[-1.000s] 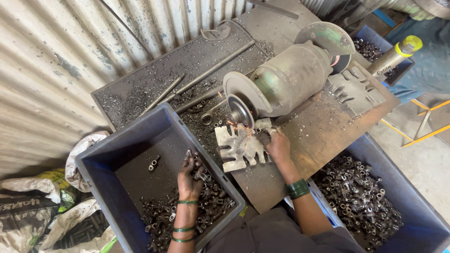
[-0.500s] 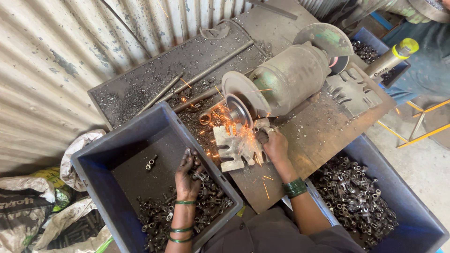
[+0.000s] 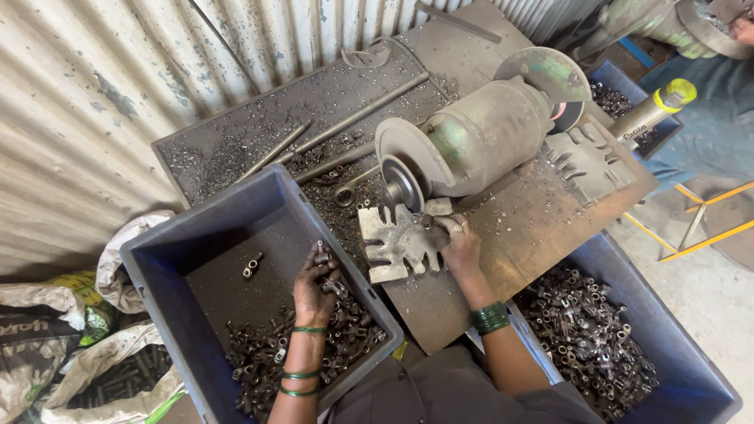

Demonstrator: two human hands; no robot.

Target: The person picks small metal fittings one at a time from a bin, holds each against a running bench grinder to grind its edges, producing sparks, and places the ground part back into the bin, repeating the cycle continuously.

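My left hand [image 3: 316, 289] reaches into the blue crate [image 3: 169, 263] on my left and grips a small metal part [image 3: 322, 254] above a heap of similar parts [image 3: 267, 361]. My right hand [image 3: 459, 245] holds another small metal part [image 3: 428, 222] on the notched metal rest [image 3: 393, 247], right below the grinding wheel [image 3: 402, 183] of the green bench grinder [image 3: 487, 141]. No sparks show at the wheel.
A second blue crate [image 3: 691, 369] full of metal parts stands at my right. Steel rods [image 3: 345, 126] and a ring spanner [image 3: 349, 188] lie on the filings-strewn bench. Corrugated sheet wall behind, sacks [image 3: 71, 345] at far left, another grinder and a person at top right.
Half a second ago sparks flew where my right hand pressed the part to the wheel; now they have stopped. My left hand has lifted a part from the crate.
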